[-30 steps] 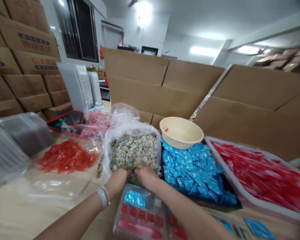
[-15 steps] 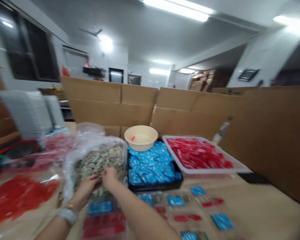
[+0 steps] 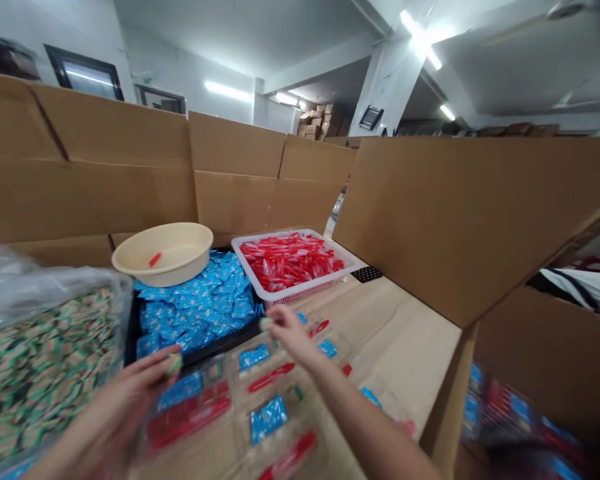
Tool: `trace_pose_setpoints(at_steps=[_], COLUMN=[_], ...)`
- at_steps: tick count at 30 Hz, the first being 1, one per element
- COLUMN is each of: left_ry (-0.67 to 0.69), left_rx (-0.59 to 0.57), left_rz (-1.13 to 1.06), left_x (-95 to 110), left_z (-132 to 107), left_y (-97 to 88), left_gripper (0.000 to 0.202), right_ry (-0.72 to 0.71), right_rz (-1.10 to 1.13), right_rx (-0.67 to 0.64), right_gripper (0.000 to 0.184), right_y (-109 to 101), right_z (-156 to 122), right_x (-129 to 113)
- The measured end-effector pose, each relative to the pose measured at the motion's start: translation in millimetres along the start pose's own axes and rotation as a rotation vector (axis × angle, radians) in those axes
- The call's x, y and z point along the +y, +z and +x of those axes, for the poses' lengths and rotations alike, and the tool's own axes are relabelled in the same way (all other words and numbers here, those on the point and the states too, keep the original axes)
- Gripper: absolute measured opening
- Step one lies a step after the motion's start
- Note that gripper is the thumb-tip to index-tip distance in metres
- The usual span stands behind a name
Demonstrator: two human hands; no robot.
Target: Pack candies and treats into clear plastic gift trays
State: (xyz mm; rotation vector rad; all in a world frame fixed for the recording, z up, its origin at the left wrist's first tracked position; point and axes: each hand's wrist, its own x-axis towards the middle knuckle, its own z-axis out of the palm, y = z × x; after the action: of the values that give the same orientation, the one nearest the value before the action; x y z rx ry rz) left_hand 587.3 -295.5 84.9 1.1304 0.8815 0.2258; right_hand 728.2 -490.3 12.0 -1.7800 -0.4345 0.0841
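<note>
My left hand (image 3: 147, 377) is over the front of the table with a small green-and-tan piece (image 3: 174, 363) pinched at its fingertips. My right hand (image 3: 289, 333) reaches further right and pinches a similar small piece (image 3: 266, 323) above the clear plastic trays. Those trays hold blue packets (image 3: 269, 419) and red pieces (image 3: 271, 378); a stack of filled trays (image 3: 190, 417) lies beside my left hand. Many more of the green-and-tan pieces (image 3: 45, 373) fill a plastic-lined bin at the left. What the pieces are made of I cannot tell.
A black crate of blue packets (image 3: 195, 307) stands behind the trays, with a cream basin (image 3: 165, 257) resting on it. Right of it is a white basket (image 3: 300, 291) of red-and-white wrapped items. Cardboard walls (image 3: 410, 220) border the table; filled packs lie in a box (image 3: 520, 413) below right.
Both hands have left the bin of green-and-tan pieces and moved right, each with a piece. My view has turned to the right.
</note>
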Motion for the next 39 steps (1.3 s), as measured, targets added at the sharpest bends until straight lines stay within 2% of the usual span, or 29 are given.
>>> trace_pose_setpoints(at_steps=[2, 3, 5, 7, 9, 11, 16, 20, 24, 27, 31, 35, 39], left_ry=[-0.125, -0.166, -0.217, -0.268, -0.304, -0.318, -0.267, -0.198, -0.164, -0.159, -0.153, -0.148, -0.150], left_rx=[-0.275, -0.364, -0.468, -0.482, -0.439, -0.406, -0.401, -0.384, -0.356, -0.355, -0.365, -0.374, -0.386], left_rz=[-0.027, -0.043, -0.077, -0.099, -0.117, -0.142, -0.157, -0.179, -0.186, -0.158, -0.129, -0.124, -0.119], left_x=[-26, -40, -70, -95, -113, -124, -136, -142, -143, -145, -149, -150, -153], left_z=[-1, -2, -2, -2, 2, 9, 33, 53, 75, 85, 89, 89, 91], left_y=[36.3, 55.1, 92.6, 126.2, 152.4, 170.2, 196.0, 221.0, 244.6, 251.8, 251.6, 250.9, 250.9], left_gripper=[0.020, 0.019, 0.017, 0.016, 0.017, 0.018, 0.014, 0.011, 0.010, 0.009, 0.010, 0.011, 0.013], right_ry=[0.050, 0.075, 0.126, 0.172, 0.209, 0.243, 0.296, 0.267, 0.224, 0.202, 0.191, 0.190, 0.203], right_rz=[-0.047, -0.071, -0.122, -0.176, -0.233, -0.299, -0.497, -0.672, -0.822, -0.910, -0.998, -1.042, -1.038], right_rx=[0.093, 0.130, 0.172, 0.182, 0.174, 0.164, 0.116, 0.064, 0.027, 0.037, 0.088, 0.111, 0.070], right_gripper=[0.014, 0.013, 0.012, 0.011, 0.008, 0.004, 0.008, 0.018, 0.019, 0.017, 0.024, 0.021, 0.016], right_y=[-74, -102, -136, -148, -146, -140, -134, -132, -125, -118, -114, -117, -122], right_z=[8, 13, 26, 41, 56, 69, 88, 92, 92, 88, 81, 76, 74], right_x=[24, 35, 53, 69, 83, 95, 120, 123, 119, 117, 117, 117, 117])
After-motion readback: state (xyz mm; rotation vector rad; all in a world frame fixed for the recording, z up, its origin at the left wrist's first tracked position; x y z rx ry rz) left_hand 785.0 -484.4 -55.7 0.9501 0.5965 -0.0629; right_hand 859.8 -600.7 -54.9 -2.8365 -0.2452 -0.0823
